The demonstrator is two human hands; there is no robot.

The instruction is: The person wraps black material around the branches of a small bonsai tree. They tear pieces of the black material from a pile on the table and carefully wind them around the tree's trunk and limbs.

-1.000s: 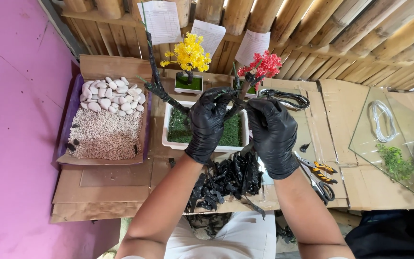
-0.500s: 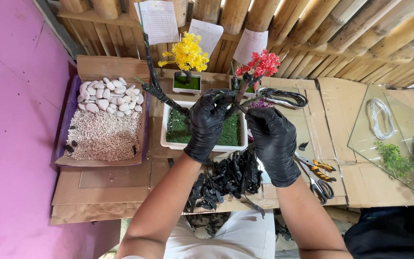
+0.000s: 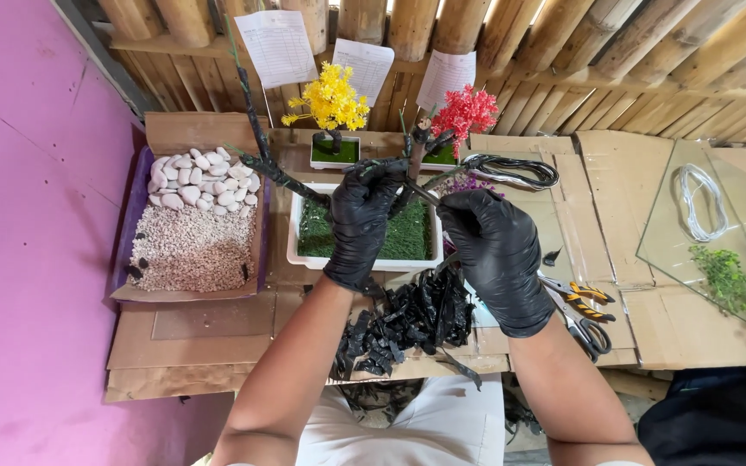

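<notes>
Above the white rectangular tray lined with green turf [image 3: 364, 233], in the head view, I see both black-gloved hands meeting on a dark, gnarled artificial branch [image 3: 280, 173]. My left hand [image 3: 361, 223] is clenched around the branch where it forks, and the bare limbs stretch up and away to the left of the tray. My right hand [image 3: 494, 259] pinches a thin dark twig [image 3: 425, 192] running off the same branch, fingers closed on it.

Just in front of the tray lies a heap of crinkled black strips [image 3: 412, 319]. The surface is flattened brown cardboard [image 3: 200, 328]. Left of the tray sits a shallow box of white pebbles and pale gravel [image 3: 190, 229]. Behind the tray stand small yellow [image 3: 330, 99] and red [image 3: 464, 110] blossom trees against a bamboo-pole wall [image 3: 563, 43]. Right of the tray lie orange-handled pliers [image 3: 582, 293].
</notes>
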